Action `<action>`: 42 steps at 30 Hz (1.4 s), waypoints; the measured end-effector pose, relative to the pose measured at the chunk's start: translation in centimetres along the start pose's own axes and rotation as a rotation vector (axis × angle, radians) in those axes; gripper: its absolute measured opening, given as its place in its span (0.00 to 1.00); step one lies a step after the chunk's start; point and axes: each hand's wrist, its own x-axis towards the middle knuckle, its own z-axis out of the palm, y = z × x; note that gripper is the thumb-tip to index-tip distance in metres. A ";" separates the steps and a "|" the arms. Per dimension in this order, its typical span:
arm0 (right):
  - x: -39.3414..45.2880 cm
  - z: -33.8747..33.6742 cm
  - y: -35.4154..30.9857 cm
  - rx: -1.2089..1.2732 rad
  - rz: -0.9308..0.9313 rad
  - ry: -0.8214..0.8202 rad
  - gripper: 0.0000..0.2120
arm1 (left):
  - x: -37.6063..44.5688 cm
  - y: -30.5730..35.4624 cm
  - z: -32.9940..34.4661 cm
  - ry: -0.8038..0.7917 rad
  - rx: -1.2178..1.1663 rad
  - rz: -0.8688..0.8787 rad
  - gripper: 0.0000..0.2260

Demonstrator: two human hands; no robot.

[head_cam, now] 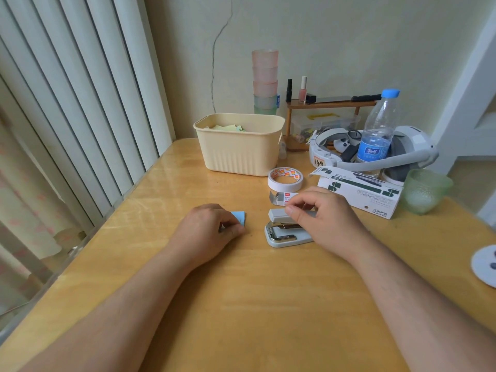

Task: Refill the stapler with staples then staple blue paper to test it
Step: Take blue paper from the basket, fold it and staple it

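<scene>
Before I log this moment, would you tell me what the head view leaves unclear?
- Staples inside the stapler: its channel is too small to read, and the right hand covers its rear.
- Blue paper: mostly hidden under the left hand; size unknown.
- Staple box contents: partly behind the right hand's fingers.
- White round object: cut off by the right edge.

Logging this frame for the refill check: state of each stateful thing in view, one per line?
stapler: top arm raised, metal magazine showing
blue paper: on the table, pinched
left hand: closed on blue paper
right hand: fingers on the stapler's top
staple box: flap open
water bottle: capped, upright
tape roll: lying flat
cardboard box: end flap open
</scene>
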 end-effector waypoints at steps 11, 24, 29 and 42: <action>-0.7 0.1 -0.3 -0.068 0.052 -0.181 0.22 | -0.7 4.1 1.9 -0.047 -0.016 0.035 0.29; -0.6 -0.2 0.5 -0.077 0.207 -0.170 0.17 | 0.0 4.6 2.0 -0.164 0.124 -0.016 0.28; -0.2 1.0 -0.4 -0.047 0.167 -0.055 0.14 | 0.2 4.3 2.0 -0.097 0.108 -0.100 0.25; -0.2 1.5 -0.5 -0.140 0.154 -0.059 0.19 | 0.2 4.4 2.4 -0.067 0.155 -0.161 0.25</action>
